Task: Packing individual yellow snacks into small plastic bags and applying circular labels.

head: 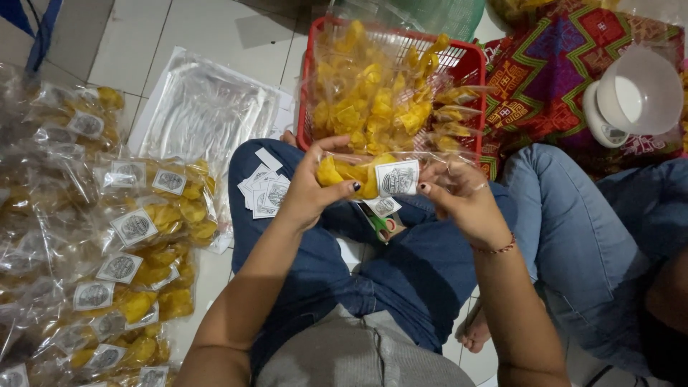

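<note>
Though chip-filled, bag [373, 175] between hands [315, 190]

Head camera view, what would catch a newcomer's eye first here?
Centre frame, the left hand and right hand hold up a clear bag of yellow chips with a white label. Just behind it stands a red basket heaped with more chips, and a pile of labelled filled bags covers the floor at left.
</note>
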